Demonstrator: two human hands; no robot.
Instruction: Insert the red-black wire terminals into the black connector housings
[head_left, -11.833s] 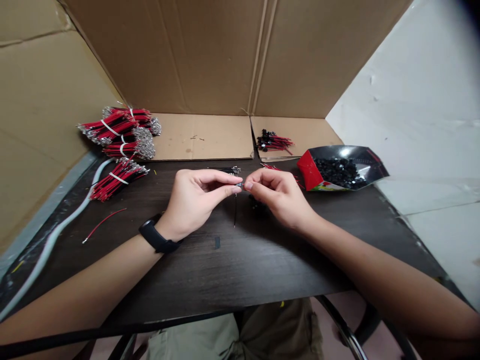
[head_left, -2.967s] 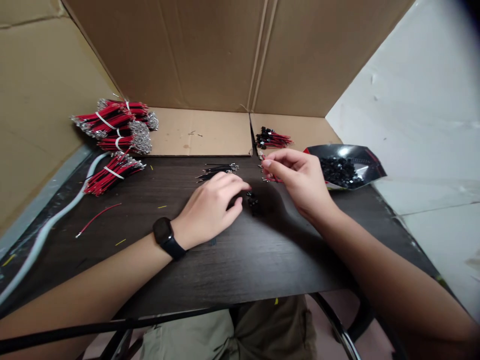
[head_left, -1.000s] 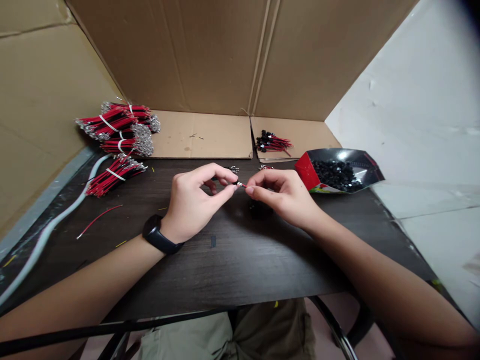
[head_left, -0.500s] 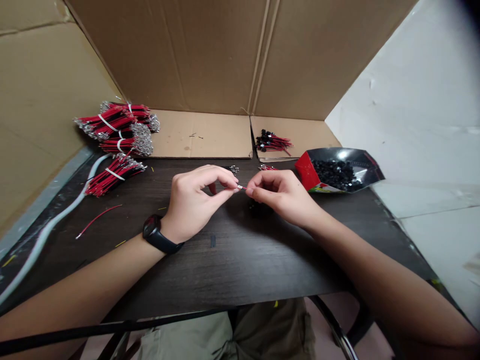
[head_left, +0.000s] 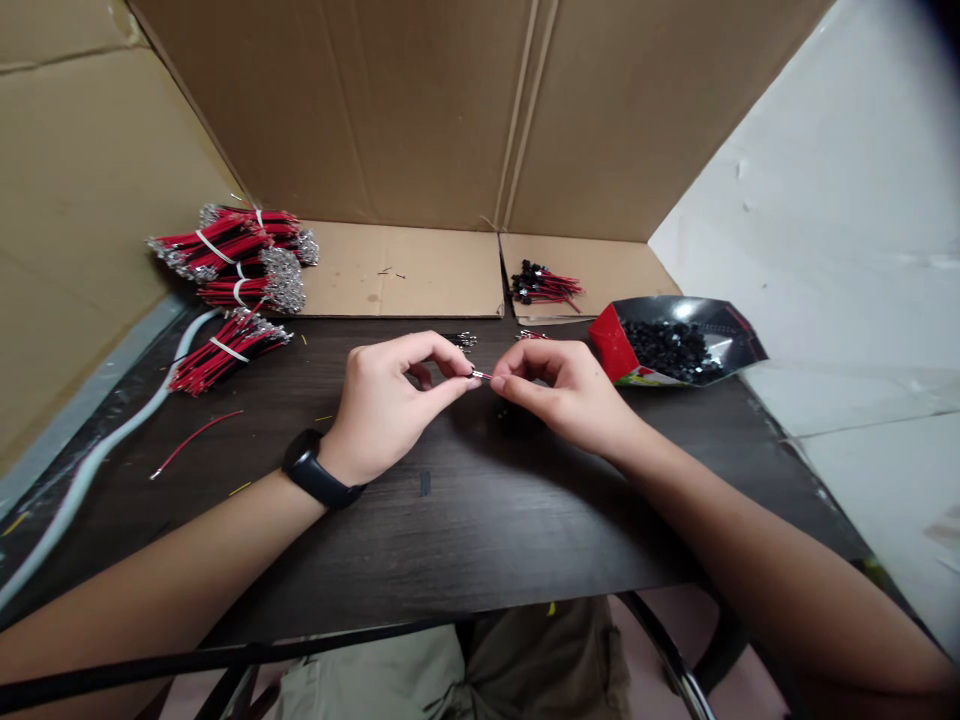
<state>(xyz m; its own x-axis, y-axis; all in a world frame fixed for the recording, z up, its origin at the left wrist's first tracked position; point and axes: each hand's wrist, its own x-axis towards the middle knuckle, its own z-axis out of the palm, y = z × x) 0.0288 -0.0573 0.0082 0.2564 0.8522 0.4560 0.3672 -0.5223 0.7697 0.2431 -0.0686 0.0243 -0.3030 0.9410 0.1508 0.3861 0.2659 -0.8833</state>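
Observation:
Over the middle of the dark table my left hand (head_left: 397, 385), with a black band on its wrist, pinches a small black connector housing between thumb and forefinger, mostly hidden by the fingertips. Facing it, my right hand (head_left: 562, 390) is closed in a pinch on a thin red wire (head_left: 487, 376). The wire's silver end meets the housing at the left fingertips; how deep it sits I cannot tell. Behind the hands lie loose black wires (head_left: 463, 341) and red wires (head_left: 531, 335) with metal tips. Below the right fingers are dark pieces (head_left: 517, 418), partly hidden.
A red and black box (head_left: 611, 345) of small black connectors stands at right. Red-black wire bundles (head_left: 225, 245) are piled at left near a white cable (head_left: 112, 445). Wires with black connectors (head_left: 547, 284) lie on cardboard at the back. A single red wire (head_left: 195, 440) lies at left.
Both hands stay almost in place, fingertips still together. The dark housing and silver wire end show slightly more between the fingertips.

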